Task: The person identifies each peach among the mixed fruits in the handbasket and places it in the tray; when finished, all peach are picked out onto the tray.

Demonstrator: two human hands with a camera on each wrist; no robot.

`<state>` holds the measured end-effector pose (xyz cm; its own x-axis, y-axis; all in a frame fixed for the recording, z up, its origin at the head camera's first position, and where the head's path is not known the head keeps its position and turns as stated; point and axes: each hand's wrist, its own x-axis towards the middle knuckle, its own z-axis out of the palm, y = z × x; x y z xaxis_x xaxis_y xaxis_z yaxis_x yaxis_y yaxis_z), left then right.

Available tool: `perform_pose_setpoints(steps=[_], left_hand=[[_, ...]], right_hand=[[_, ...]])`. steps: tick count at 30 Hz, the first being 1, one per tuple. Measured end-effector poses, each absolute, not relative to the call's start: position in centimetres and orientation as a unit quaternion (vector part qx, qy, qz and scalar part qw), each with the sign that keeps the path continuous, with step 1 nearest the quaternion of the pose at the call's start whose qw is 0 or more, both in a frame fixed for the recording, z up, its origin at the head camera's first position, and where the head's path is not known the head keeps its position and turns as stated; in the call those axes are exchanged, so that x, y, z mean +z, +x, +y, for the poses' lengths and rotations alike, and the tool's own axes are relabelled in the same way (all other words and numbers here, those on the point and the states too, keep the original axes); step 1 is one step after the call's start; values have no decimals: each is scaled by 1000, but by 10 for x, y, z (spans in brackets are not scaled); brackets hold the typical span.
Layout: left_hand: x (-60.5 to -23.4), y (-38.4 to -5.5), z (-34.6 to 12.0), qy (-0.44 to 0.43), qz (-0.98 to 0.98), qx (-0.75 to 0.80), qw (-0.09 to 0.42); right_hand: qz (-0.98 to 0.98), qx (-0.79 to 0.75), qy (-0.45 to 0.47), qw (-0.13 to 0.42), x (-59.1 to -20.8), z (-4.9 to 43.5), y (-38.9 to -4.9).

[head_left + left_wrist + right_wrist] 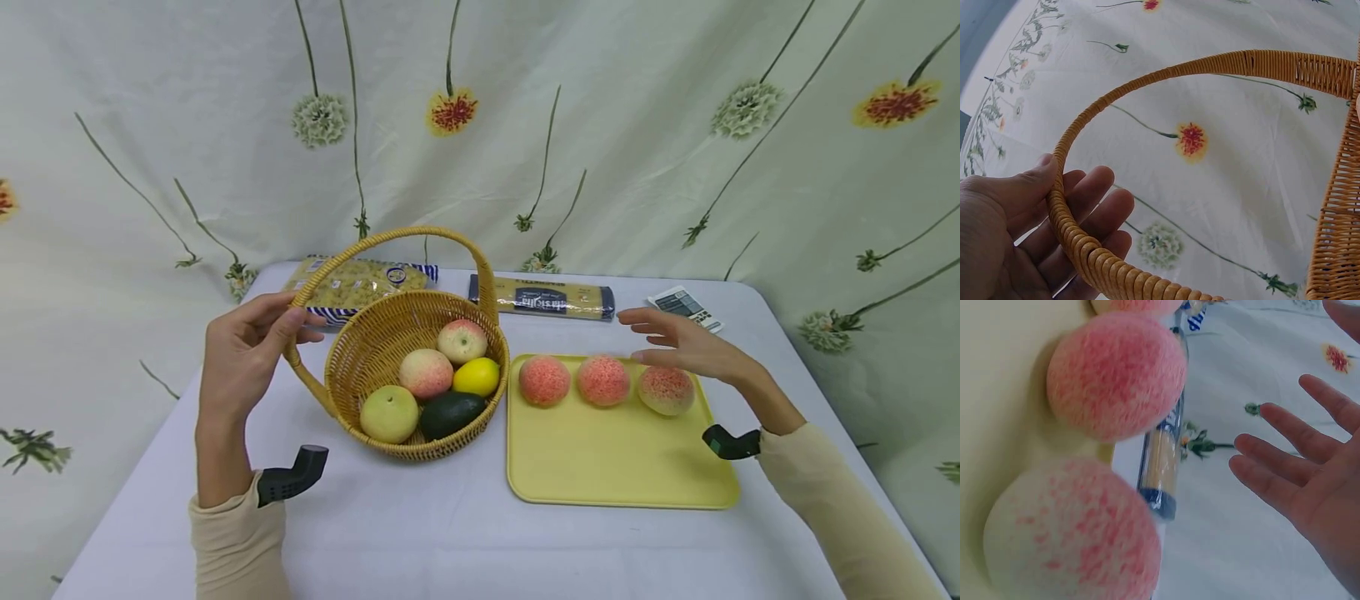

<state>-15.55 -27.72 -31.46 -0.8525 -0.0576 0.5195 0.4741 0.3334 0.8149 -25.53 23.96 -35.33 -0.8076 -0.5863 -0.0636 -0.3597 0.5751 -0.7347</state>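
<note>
My left hand [243, 346] holds the wicker basket's [348, 379] arched handle [1075, 240] on its left side, thumb on one side and fingers behind it. The basket tilts toward me. Inside lie two pink-and-white peaches [426, 372], a yellow lemon [476, 377], a dark green avocado [452, 415] and a round yellow-green fruit [389, 414]. On a yellow tray [615, 467] sit three peaches in a row, the middle one [603, 381] redder than the right one [666, 390]. My right hand [686, 343] hovers just behind the right peach, fingers extended, holding nothing.
Behind the basket lies a bag of pasta [360, 283]. A spaghetti packet [543, 297] rests behind the tray, with a printed white card [685, 307] to its right. A flower-patterned cloth [600, 125] hangs at the back of the white-covered table [420, 533].
</note>
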Motion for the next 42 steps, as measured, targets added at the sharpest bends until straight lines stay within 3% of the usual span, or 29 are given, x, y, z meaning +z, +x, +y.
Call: perform_pose_setpoints(steps=[10,21,42], left_hand=[[-316,-155,-277,-132,-780,-564,236],[-314,-157,-276,-134,-782,-560,236],[-315,-156,-278,-131,-788,-554,236]], right_hand=[[826,-385,-365,189,-330,170,-257],[799,-363,-441,189,-313,111,-263],[782,-268,-521,213,-318,4,-282]])
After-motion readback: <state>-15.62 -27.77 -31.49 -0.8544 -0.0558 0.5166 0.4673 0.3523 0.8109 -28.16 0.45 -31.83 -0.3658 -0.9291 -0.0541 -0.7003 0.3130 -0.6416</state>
